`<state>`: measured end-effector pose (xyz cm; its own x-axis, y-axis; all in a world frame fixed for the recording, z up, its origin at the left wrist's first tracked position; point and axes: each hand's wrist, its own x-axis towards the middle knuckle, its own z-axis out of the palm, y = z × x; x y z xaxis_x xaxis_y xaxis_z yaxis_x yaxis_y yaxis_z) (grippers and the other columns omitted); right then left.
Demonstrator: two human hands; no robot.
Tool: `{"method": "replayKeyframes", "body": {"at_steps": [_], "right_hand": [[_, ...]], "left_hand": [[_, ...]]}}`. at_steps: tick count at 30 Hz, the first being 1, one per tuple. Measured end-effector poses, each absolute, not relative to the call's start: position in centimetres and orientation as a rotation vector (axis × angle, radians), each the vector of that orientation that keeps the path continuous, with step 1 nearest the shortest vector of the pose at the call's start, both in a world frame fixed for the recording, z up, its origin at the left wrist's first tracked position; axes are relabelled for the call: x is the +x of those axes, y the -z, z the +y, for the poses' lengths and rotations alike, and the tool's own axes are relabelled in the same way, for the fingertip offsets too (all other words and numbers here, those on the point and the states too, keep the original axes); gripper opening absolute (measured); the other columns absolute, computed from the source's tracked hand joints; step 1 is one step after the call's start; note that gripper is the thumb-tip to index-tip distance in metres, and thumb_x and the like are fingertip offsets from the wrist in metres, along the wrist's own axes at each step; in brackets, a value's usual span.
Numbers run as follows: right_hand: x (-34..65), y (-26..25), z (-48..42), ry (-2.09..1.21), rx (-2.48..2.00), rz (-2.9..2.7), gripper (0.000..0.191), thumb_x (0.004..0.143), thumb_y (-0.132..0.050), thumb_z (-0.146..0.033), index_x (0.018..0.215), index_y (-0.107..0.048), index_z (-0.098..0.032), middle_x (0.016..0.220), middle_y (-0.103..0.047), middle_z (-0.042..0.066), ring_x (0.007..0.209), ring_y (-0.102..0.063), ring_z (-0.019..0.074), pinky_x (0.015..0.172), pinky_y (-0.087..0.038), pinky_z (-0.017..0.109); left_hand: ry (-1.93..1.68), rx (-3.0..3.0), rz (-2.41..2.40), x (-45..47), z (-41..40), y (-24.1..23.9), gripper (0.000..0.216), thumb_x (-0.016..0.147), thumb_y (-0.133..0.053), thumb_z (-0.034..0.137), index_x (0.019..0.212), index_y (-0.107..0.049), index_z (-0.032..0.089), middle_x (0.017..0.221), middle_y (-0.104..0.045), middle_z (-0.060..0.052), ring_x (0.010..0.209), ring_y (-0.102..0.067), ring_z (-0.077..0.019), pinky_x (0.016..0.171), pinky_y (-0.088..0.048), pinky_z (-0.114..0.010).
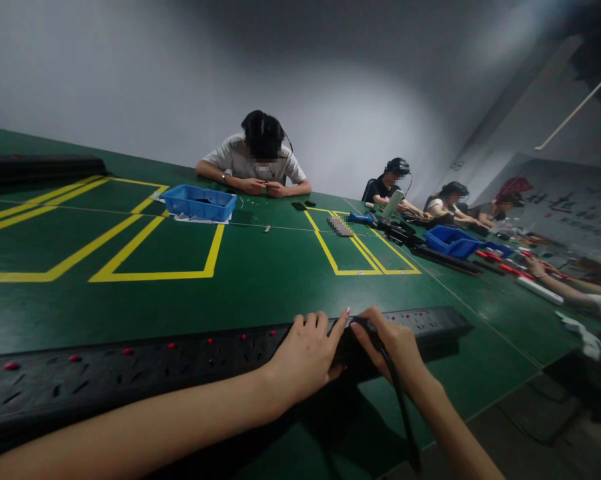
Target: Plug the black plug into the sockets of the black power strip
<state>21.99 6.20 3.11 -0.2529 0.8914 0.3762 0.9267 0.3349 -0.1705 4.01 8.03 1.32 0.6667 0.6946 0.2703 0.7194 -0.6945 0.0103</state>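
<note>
A long black power strip [190, 353] with red switches and sockets runs across the table in front of me. My left hand [305, 350] grips the strip, fingers over its far edge and index finger stretched toward my right hand. Beside it, my right hand [393, 340] is closed round a black plug with a thick cord [401, 407], held against the strip's sockets. The cord hangs down past my right wrist. My fingers hide the plug's face, so how deep it sits cannot be seen.
The green table [260, 287] carries yellow tape rectangles [155, 275]. A light blue tray [200, 203] stands near a person opposite [263, 160]. Dark blue bins [453, 241] and black parts lie right, where several other people work. More black strips [40, 170] lie left.
</note>
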Motion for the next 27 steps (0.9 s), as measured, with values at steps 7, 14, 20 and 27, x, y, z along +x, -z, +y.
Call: {"method": "replayKeyframes", "body": {"at_steps": [7,14,20,27], "right_hand": [[22.3,-2.8,6.7,0.174,-1.48,-2.384,0.022,0.086,-0.046,-0.033,0.102,-0.049,-0.017,0.076,-0.064,0.005,0.063,-0.061,0.0159,0.057,-0.04,0.023],[22.7,-2.9,7.4,0.128,-1.445,-2.399,0.04,0.086,-0.046,-0.035,0.121,-0.046,-0.016,0.083,-0.067,0.006,0.067,-0.063,0.0166,0.059,-0.043,0.024],[23.1,-2.2,7.2,0.073,-1.417,-2.364,0.061,0.088,-0.049,-0.034,0.141,-0.023,-0.019,0.112,-0.062,0.011,0.083,-0.064,0.0189,0.072,-0.047,0.029],[23.3,-1.8,7.2,0.11,-1.383,-2.345,0.06,0.087,-0.05,-0.033,0.14,-0.026,-0.019,0.118,-0.059,0.012,0.083,-0.065,0.02,0.072,-0.049,0.03]], "left_hand": [[0.392,-2.763,-1.176,3.9,8.0,-1.4,0.084,0.082,-0.048,0.047,0.144,0.0,0.018,0.101,-0.053,-0.012,0.086,-0.051,-0.0266,0.074,-0.039,-0.038],[0.367,-2.773,-1.195,4.1,8.1,-1.7,0.086,0.081,-0.05,0.048,0.143,0.002,0.02,0.103,-0.053,-0.011,0.088,-0.051,-0.0264,0.075,-0.04,-0.038],[0.324,-2.774,-1.194,4.2,8.2,-1.8,0.088,0.081,-0.052,0.048,0.143,0.004,0.022,0.103,-0.053,-0.011,0.088,-0.052,-0.0257,0.075,-0.039,-0.036],[0.305,-2.771,-1.195,4.3,8.3,-1.8,0.087,0.082,-0.05,0.05,0.143,0.005,0.024,0.103,-0.053,-0.011,0.086,-0.052,-0.0257,0.074,-0.04,-0.037]]}}
